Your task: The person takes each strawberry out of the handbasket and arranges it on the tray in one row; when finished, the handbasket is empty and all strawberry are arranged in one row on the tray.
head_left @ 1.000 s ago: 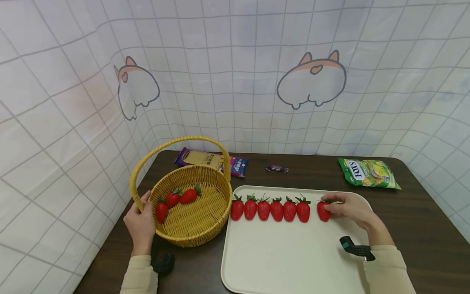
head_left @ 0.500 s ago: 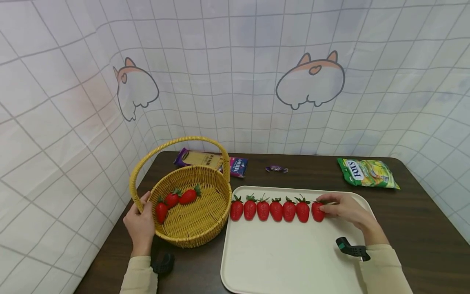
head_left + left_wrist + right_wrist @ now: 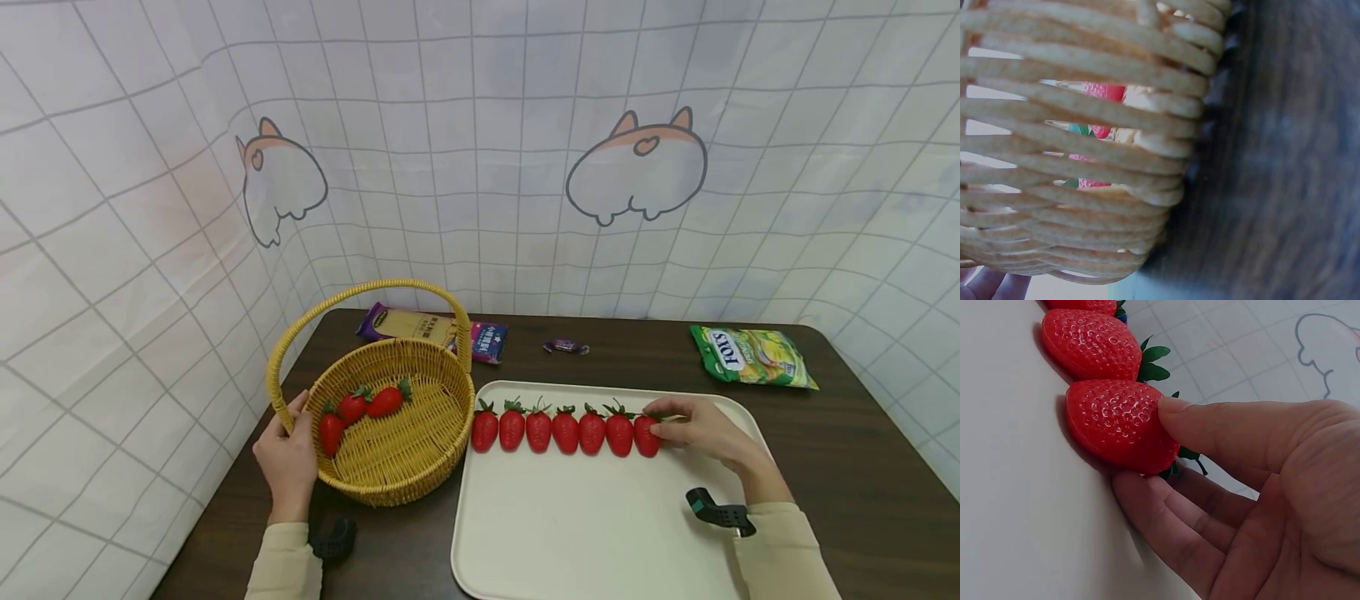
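A white checked curtain (image 3: 495, 242) hangs at the left and across the back, with a line-drawn animal (image 3: 285, 185) on it to the left. In front, the left hand (image 3: 287, 458) comes out of a cream sleeve (image 3: 285, 558) and grips the left rim of the basket (image 3: 405, 454) at the foot of its handle (image 3: 375, 285), fingers curled round it; the left wrist view shows mainly the weave, with fingertips at the lower corner. Inside, toward the left wall, three berries (image 3: 352, 407) lie close together. A purple and gold pack (image 3: 412, 322) lies behind the basket, partly hidden by the handle.

Just right of the basket is the tray (image 3: 577, 525), on a dark table (image 3: 862, 458). Along its far edge six berries (image 3: 566, 431) stand side by side in a row, leaves pointing away, tips toward the person. Behind the tray lies a purple sweet (image 3: 566, 346).

The end berry (image 3: 646, 437) is seventh, at the row's right end, close against its neighbour; the right hand (image 3: 705, 429) pinches it, thumb on one side, fingertips on the other, spread only as wide as the fruit. Farther right, behind the tray, is a green bag (image 3: 753, 357) marked FOX'S.
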Available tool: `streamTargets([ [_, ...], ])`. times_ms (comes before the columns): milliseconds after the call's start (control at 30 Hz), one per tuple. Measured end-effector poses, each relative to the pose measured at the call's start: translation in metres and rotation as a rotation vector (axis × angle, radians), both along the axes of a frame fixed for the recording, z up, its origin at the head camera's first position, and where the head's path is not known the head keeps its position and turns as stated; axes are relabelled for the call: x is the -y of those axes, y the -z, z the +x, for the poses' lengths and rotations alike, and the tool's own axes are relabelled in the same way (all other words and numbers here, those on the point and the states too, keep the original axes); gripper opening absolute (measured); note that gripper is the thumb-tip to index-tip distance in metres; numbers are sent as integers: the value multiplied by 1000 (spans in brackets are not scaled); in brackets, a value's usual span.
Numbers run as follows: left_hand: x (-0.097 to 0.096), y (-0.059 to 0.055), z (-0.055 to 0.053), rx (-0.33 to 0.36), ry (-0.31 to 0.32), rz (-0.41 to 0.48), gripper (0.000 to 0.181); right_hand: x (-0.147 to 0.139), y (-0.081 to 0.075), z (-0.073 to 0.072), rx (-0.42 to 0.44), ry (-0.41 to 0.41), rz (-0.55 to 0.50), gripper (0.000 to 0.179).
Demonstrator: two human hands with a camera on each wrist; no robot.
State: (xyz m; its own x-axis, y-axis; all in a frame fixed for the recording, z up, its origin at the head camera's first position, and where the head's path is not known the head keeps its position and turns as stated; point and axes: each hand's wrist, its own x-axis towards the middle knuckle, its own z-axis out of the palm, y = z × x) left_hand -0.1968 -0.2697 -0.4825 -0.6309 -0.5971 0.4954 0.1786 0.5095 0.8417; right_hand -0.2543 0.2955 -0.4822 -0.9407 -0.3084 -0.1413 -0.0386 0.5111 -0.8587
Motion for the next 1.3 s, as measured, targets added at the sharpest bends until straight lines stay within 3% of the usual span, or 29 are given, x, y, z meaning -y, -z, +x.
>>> streamTargets([
  [400,0,0,0,9,3,7,21,-1,-2,0,28,7,-16,40],
  [700,0,1,0,7,3,7,20,-5,-4,1,25,121,9,46],
  [1067,-1,-1,2,27,-4,20,22,12,-13,0,-83,251,-26,46],
  [1300,-1,0,2,30,-7,12,24,39,-31,5,-147,244,-87,40],
])
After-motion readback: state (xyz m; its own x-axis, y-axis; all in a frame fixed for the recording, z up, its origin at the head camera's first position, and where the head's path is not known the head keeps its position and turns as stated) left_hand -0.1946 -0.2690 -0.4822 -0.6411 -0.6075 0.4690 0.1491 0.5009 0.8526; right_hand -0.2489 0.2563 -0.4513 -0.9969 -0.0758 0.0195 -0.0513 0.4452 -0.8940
